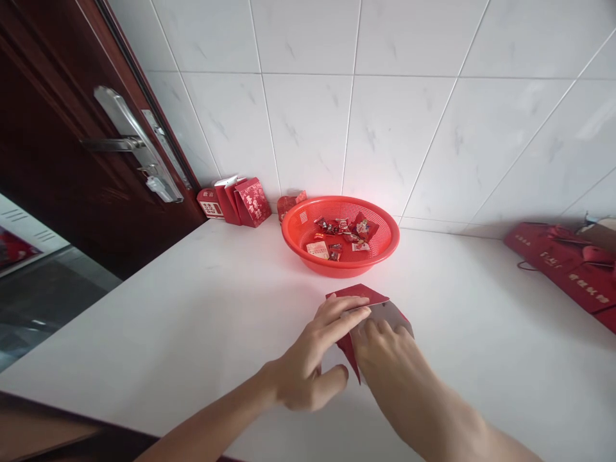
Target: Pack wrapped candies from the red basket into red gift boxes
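A red paper gift box [359,294] with a grey inside stands on the white table just in front of the basket, its top flaps open. My left hand [320,353] grips it from the left, with the fingers laid along the upper edge and the thumb apart on the near side. Into the opening reaches my right hand [387,359], its fingers bent and close together. Its fingertips are hidden inside the box, so what they hold, if anything, does not show. Behind both hands sits a red plastic basket [339,273] with several small wrapped candies [363,228] in it.
Several red gift boxes [253,202] stand against the tiled wall at the back left. Another red box [291,202] is partly behind the basket. A large red bag [553,256] lies at the right. Left of the table [168,321] is a dark door with a metal handle [137,144].
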Demonstrator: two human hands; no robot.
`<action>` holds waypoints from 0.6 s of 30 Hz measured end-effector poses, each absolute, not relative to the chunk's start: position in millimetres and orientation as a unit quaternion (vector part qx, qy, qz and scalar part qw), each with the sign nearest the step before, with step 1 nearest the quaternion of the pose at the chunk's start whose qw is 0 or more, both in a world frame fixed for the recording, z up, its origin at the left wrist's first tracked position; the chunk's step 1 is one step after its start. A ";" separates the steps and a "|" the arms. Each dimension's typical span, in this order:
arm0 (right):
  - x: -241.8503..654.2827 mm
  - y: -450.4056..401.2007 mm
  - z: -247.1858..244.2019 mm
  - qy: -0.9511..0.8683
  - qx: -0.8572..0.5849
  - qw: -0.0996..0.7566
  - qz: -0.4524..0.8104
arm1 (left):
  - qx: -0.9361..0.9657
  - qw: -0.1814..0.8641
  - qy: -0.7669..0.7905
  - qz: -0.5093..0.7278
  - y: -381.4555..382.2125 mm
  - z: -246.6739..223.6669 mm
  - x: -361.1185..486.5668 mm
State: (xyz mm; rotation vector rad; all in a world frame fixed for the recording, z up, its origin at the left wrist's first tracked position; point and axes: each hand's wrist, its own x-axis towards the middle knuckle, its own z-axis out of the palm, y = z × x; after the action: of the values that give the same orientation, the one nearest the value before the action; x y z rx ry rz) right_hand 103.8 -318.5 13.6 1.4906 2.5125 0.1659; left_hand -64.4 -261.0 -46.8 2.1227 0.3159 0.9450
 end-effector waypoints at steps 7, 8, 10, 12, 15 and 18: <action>101.6 -294.5 14.0 0.885 0.445 0.109 0.085 | 0.827 0.390 0.148 0.378 -255.6 -46.3 -66.4; 100.3 -292.2 12.0 0.882 0.450 0.104 0.088 | 0.827 0.387 0.150 0.379 -254.7 -46.5 -66.7; 97.3 -288.6 7.9 0.876 0.463 0.105 0.090 | 0.825 0.386 0.145 0.386 -253.9 -46.3 -67.2; 95.1 -284.8 2.7 0.871 0.469 0.115 0.092 | 0.822 0.389 0.135 0.392 -253.9 -44.7 -67.5; 99.0 -276.6 -9.1 0.873 0.472 0.093 0.073 | 0.795 0.409 0.153 0.422 -252.1 -40.8 -68.3; 115.7 -268.4 -20.7 0.890 0.455 0.005 -0.005 | 0.703 0.438 0.279 0.486 -242.9 -39.1 -71.1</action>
State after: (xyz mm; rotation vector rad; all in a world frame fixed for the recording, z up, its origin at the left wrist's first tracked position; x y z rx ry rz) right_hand 115.7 -268.4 -20.7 1.4246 2.7881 -0.0166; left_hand -71.1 -242.9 -39.1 1.7471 0.6937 1.2072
